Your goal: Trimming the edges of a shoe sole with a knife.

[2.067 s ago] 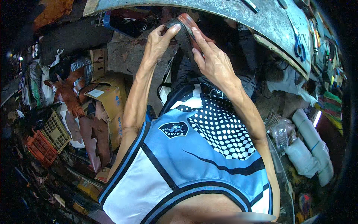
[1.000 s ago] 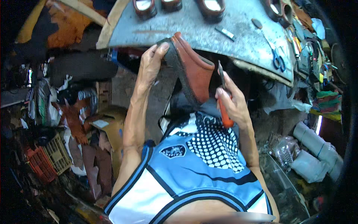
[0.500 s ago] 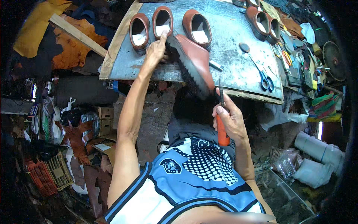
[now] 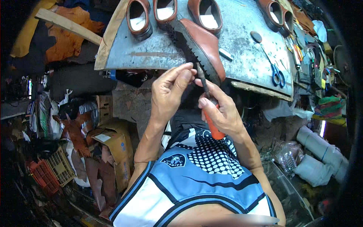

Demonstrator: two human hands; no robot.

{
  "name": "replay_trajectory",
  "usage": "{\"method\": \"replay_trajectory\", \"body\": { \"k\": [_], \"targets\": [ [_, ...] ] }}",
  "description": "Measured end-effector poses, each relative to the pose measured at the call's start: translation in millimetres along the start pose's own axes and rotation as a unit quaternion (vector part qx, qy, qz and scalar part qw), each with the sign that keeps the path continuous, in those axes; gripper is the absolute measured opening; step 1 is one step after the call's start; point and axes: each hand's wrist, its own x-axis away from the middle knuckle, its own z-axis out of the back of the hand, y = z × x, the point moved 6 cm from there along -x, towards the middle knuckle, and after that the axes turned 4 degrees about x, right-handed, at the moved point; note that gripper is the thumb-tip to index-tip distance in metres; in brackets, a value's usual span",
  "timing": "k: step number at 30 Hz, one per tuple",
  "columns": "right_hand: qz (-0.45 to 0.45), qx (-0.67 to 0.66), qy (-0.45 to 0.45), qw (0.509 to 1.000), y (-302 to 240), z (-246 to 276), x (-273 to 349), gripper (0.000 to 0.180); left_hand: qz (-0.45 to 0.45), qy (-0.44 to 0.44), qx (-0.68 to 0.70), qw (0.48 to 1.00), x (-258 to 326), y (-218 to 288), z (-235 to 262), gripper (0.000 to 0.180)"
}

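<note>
My right hand (image 4: 222,109) is closed round a hand tool with an orange handle (image 4: 214,126) and a narrow dark shaft. Its tip points up toward my left hand (image 4: 172,89), whose thumb and fingers are pinched together close beside it. Whether anything is in that pinch cannot be made out. Just beyond my hands a brown leather shoe (image 4: 206,47) lies on its side at the table's near edge, its black lugged sole turned to the left. Several brown shoes stand behind it, among them one on the left (image 4: 138,22) and one in the middle (image 4: 207,17).
On the grey-topped table (image 4: 151,56) lie blue-handled scissors (image 4: 278,75), a dark oval-headed tool (image 4: 256,36) and a small pale bar (image 4: 226,54). Another pair of brown shoes (image 4: 275,15) stands far right. A cardboard box (image 4: 123,145) and plastic crates (image 4: 60,168) sit low left.
My left hand has come back from the shoes to the tool's tip. My right hand has tilted the tool and moved it left. The table appears shifted in view.
</note>
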Motion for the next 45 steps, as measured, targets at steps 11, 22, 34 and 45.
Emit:
{"method": "replay_trajectory", "body": {
  "k": [11,22,34,45],
  "targets": [
    [0.065,0.101,0.001,0.993,3,-20,-8,0.050,0.059,-0.019,0.138,0.989,2,-21,2,0.035],
    [0.079,0.122,0.004,0.989,6,-20,-7,0.053,0.054,0.016,0.133,0.990,-2,-22,4,0.028],
    [0.013,0.036,-0.066,0.997,2,-28,-1,0.059,-0.045,0.062,0.041,0.996,-2,-14,10,0.026],
    [-0.026,-0.078,-0.115,0.990,7,-31,-4,0.054,-0.015,0.046,0.205,0.978,-9,-23,7,0.027]
  ]
}}
